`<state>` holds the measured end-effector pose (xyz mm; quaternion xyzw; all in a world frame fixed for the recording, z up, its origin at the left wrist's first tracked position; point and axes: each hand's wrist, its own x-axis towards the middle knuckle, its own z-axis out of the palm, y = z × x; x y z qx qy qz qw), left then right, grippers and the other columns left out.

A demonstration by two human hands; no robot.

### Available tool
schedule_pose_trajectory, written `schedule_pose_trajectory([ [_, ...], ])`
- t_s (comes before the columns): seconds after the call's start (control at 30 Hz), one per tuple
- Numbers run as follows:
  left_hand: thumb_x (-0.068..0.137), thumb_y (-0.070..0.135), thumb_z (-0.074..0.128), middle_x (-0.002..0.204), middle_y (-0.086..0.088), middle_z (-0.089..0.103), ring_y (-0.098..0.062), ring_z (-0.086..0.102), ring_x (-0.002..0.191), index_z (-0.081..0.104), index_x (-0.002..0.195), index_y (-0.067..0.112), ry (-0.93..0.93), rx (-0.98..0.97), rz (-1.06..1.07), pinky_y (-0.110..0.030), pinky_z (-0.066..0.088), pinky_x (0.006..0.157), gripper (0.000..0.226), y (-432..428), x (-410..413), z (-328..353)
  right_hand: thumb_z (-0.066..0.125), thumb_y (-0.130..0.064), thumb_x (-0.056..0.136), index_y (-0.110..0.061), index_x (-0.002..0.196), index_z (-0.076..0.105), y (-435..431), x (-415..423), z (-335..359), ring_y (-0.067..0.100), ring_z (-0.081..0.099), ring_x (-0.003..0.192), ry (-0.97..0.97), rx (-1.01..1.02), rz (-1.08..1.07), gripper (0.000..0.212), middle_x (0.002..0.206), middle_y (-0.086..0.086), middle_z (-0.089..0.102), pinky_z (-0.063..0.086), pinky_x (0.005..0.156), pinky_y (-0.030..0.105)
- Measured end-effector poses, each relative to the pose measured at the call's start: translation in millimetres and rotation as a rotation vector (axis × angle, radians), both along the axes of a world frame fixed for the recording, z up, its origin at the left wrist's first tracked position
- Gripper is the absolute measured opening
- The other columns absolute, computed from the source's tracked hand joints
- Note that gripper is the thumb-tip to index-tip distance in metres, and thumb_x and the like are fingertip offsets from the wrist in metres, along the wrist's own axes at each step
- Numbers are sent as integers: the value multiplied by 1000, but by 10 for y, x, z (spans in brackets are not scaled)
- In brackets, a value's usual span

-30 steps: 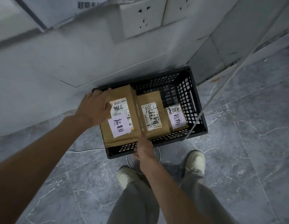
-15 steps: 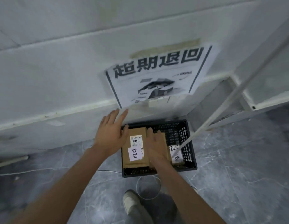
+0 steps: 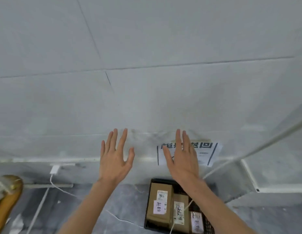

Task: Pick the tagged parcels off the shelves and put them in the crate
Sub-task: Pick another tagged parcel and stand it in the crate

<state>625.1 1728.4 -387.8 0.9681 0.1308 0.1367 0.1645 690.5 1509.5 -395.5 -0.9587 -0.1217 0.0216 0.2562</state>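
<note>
Both hands are up in front of the wall. L hand: fingers straight and fanned apart, thumb out, nothing in it. R hand, just to its right: fingers straight and closer together, thumb out toward the L hand, nothing in it either. We see the backs of both. There's a gap between them, no touching.

The crate sits on the floor, low down, right under the R wrist and forearm. The forearm cuts across its far right corner. Three parcels are inside.

- **Big parcel** fills the crate's left side, nearer the L hand, w/ a white label and a pale tag on top.
- **Mid parcel** lies tight beside it, below the R forearm, labelled too.
- **Small parcel** is furthest from the L hand; its writing is too blurred to read.

All three lie well below both hands, and neither hand touches them.

The sign on the wall is behind the R hand, partly covered, print blurred. A white rod slants up to the right of the R hand, and its lower end runs over the crate. Down-left of the L hand there's a white plug on the wall, w/ its cable trailing to the floor. Far left, well away from the L hand, is a wooden piece; can't tell what it is.
</note>
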Motion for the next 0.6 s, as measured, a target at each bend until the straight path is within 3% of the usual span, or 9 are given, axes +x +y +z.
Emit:
schedule_pose_trajectory([
  [0.17, 95, 58, 30, 167, -5, 13, -21, 5, 155, 10, 158, 37, -151, 58, 249, -49, 10, 124, 69, 148, -412, 875, 5, -69, 94, -24, 154, -24, 92, 177, 855, 24, -15, 152, -262, -91, 165, 81, 164, 8, -20, -2, 124, 47],
  [0.3, 94, 61, 29, 168, -4, 6, -21, 1, 155, 5, 158, 40, -227, 124, 446, -51, 9, 124, 72, 61, -1070, 1484, 21, -67, 97, -19, 160, 4, 175, 52, 1492, 30, 4, 154, -476, -54, 337, 80, 166, 14, 5, 10, 121, 57],
  [0.43, 93, 61, 31, 168, -5, 7, -23, 3, 155, 5, 158, 41, -268, 189, 620, -52, 11, 123, 73, -126, -1833, 1974, 21, -67, 97, -17, 160, 5, 332, -255, 1954, 31, 7, 153, -544, -49, 486, 81, 166, 15, 7, 13, 119, 59],
  [0.6, 92, 58, 36, 166, -9, 17, -26, 13, 153, 19, 158, 32, -298, 298, 811, -55, 17, 121, 73, -323, -2864, 2354, 19, -66, 97, -16, 159, 7, 562, -934, 2283, 30, 8, 153, -600, 33, 667, 81, 165, 16, 9, 14, 119, 59],
])
